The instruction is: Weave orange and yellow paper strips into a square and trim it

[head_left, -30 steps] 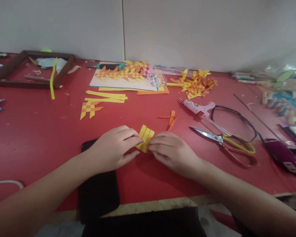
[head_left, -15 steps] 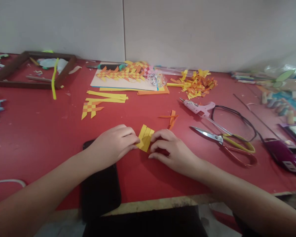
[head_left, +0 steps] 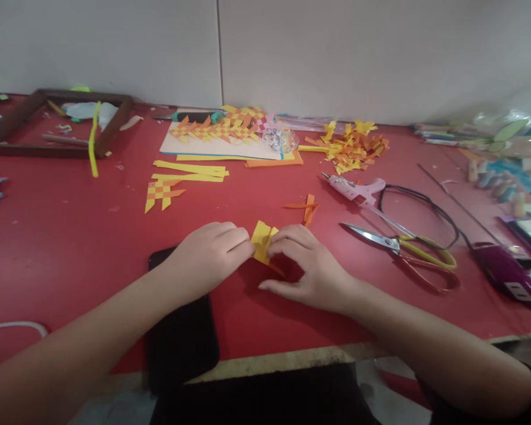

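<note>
A small piece of yellow paper strips (head_left: 261,241), laid side by side, sits between my two hands over the red table. My left hand (head_left: 216,251) is closed, its fingertips pinching the left edge of the strips. The fingers of my right hand (head_left: 307,262) curl against the right edge, where one strip looks lifted; its thumb is spread well away. Below those fingers a thin orange strip (head_left: 277,270) partly shows. Loose orange strips (head_left: 308,209) lie just beyond my right hand. Under my left wrist lies a black phone (head_left: 183,342).
Scissors (head_left: 392,243) and a pink glue gun (head_left: 356,189) with a cord lie right. Behind are a scrap pile (head_left: 351,147), yellow strips (head_left: 190,171), a woven paper fish (head_left: 161,193) and a white sheet (head_left: 194,147) holding woven pieces. A brown frame (head_left: 39,150) stands left.
My right thumb has moved away from its fingers, opening the hand wider. The right-hand fingers have shifted over the strips, and one strip now looks raised. My left hand has moved slightly right.
</note>
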Available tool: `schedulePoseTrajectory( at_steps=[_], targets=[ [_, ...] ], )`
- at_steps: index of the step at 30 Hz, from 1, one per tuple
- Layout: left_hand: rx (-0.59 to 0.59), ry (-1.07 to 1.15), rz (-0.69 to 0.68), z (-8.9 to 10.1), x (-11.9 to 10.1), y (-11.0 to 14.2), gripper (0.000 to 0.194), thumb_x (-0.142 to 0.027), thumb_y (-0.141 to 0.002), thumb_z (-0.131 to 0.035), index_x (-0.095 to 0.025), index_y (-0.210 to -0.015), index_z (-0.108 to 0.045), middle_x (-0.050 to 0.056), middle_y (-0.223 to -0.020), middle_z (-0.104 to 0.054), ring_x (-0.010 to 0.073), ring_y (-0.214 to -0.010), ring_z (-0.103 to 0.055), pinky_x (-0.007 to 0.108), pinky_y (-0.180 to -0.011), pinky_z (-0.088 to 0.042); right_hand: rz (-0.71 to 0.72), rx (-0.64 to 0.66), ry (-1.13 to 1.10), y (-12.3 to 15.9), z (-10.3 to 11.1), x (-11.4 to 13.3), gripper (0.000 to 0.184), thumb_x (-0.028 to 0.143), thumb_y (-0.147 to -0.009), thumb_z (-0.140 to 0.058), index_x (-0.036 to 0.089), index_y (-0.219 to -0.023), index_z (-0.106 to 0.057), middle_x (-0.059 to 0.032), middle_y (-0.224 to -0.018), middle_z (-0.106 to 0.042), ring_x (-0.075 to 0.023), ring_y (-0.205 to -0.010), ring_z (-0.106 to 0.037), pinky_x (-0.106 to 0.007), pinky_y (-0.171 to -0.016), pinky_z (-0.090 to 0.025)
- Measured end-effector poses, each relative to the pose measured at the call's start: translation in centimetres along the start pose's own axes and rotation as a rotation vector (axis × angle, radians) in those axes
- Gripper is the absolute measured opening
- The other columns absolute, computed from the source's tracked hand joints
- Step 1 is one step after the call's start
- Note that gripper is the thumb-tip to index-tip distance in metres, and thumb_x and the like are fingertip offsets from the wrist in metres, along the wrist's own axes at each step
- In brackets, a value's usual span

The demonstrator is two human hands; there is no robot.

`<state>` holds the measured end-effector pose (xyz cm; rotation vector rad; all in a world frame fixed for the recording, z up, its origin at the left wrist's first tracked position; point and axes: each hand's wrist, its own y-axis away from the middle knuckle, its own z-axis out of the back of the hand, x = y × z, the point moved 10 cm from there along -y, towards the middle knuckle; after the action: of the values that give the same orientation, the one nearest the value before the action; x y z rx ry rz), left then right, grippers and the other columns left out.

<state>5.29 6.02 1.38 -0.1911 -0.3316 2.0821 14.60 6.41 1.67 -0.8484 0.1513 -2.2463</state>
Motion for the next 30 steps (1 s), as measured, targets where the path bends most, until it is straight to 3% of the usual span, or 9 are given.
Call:
schedulePoseTrajectory(
  at_steps=[6, 10, 12, 15, 18, 21, 24, 27, 30],
  targets=[
    [-0.095, 0.278, 0.158, 1.3, 0.8, -0.1, 0.020, -0.020, -0.099, -0.043, -0.017, -0.092, -0.061, 0.009, -0.091, -0.068, 0.0220, -0.082, -0.061, 0.036, -0.075, -0.048, 0.000, -0.147, -0.104, 0.3, 1.4, 0.0, 0.008, 0.013, -0.087, -0.063, 0.021, -0.090, -0.065, -0.0043, -0.087, -0.068, -0.0175, -0.086, -0.062, -0.034, -0.079, -0.052],
    [-0.207, 0.815, 0.483, 1.9, 3.3, 1.1, 0.024, -0.035, -0.093, -0.059, -0.019, -0.111, -0.055, 0.007, -0.100, -0.070, 0.0198, -0.087, -0.066, 0.031, -0.075, -0.050, -0.335, -0.130, -0.666, 0.7, 0.8, -3.0, 0.007, 0.026, -0.086, -0.069, 0.021, -0.084, -0.065, -0.0006, -0.078, -0.067, -0.0118, -0.069, -0.063, -0.027, -0.065, -0.052],
    [-0.234, 1.176, 0.672, 0.7, 4.4, 2.0, 0.031, -0.044, -0.092, -0.059, -0.023, -0.114, -0.055, 0.005, -0.096, -0.073, 0.0198, -0.086, -0.068, 0.030, -0.071, -0.051, -0.518, -0.135, -0.959, 1.1, -0.1, -4.3, 0.015, 0.031, -0.082, -0.073, 0.021, -0.083, -0.062, 0.0027, -0.069, -0.062, -0.0091, -0.059, -0.058, -0.024, -0.057, -0.049],
    [-0.297, 1.536, 0.763, -0.6, 4.9, 2.1, 0.044, -0.060, -0.092, -0.047, -0.022, -0.113, -0.057, 0.005, -0.086, -0.075, 0.0221, -0.076, -0.069, 0.032, -0.065, -0.052, -0.660, -0.133, -1.065, 1.5, -1.0, -5.6, 0.026, 0.035, -0.076, -0.078, 0.022, -0.089, -0.060, 0.0049, -0.069, -0.060, -0.0079, -0.057, -0.056, -0.022, -0.055, -0.048],
    [-0.364, 1.264, 0.775, 0.1, 6.1, 2.2, 0.038, -0.054, -0.094, -0.050, -0.020, -0.106, -0.062, 0.007, -0.095, -0.074, 0.0224, -0.090, -0.067, 0.034, -0.077, -0.052, -0.605, -0.089, -0.740, 1.4, -0.6, -5.9, 0.023, 0.035, -0.078, -0.075, 0.021, -0.091, -0.061, 0.0010, -0.079, -0.066, -0.0116, -0.067, -0.062, -0.025, -0.062, -0.051],
    [-0.366, 0.850, 0.748, 1.5, 6.4, 2.4, 0.029, -0.042, -0.099, -0.047, -0.019, -0.102, -0.064, 0.008, -0.102, -0.070, 0.0212, -0.093, -0.064, 0.035, -0.079, -0.051, -0.384, -0.065, -0.257, 0.8, 0.5, -4.4, 0.008, 0.027, -0.085, -0.065, 0.020, -0.089, -0.063, -0.0042, -0.087, -0.069, -0.0184, -0.082, -0.064, -0.034, -0.075, -0.052],
    [-0.371, 0.467, 0.497, 3.7, 4.4, 1.6, 0.015, -0.025, -0.097, -0.050, -0.018, -0.101, -0.063, 0.007, -0.098, -0.070, 0.0211, -0.093, -0.062, 0.038, -0.085, -0.049, -0.188, -0.083, 0.096, 0.5, 1.4, -2.5, 0.009, 0.022, -0.085, -0.063, 0.019, -0.093, -0.066, -0.0094, -0.099, -0.066, -0.0249, -0.094, -0.060, -0.044, -0.085, -0.049],
    [-0.258, 0.274, 0.163, 3.5, 0.9, 0.5, 0.011, -0.017, -0.093, -0.055, -0.016, -0.101, -0.063, 0.007, -0.096, -0.070, 0.0218, -0.089, -0.060, 0.040, -0.085, -0.048, -0.072, -0.034, 0.126, 0.3, 1.5, -1.7, 0.010, 0.024, -0.088, -0.063, 0.020, -0.097, -0.067, -0.0090, -0.101, -0.066, -0.0237, -0.094, -0.059, -0.043, -0.086, -0.048],
    [-0.072, 0.312, 0.055, 1.2, -0.7, 0.1, 0.015, -0.025, -0.095, -0.055, -0.015, -0.099, -0.065, 0.009, -0.096, -0.070, 0.0233, -0.087, -0.060, 0.040, -0.081, -0.050, 0.031, 0.104, 0.026, 0.3, 0.6, -1.2, 0.015, 0.029, -0.088, -0.068, 0.020, -0.099, -0.068, -0.0074, -0.103, -0.069, -0.0219, -0.096, -0.059, -0.040, -0.088, -0.047]
  ],
)
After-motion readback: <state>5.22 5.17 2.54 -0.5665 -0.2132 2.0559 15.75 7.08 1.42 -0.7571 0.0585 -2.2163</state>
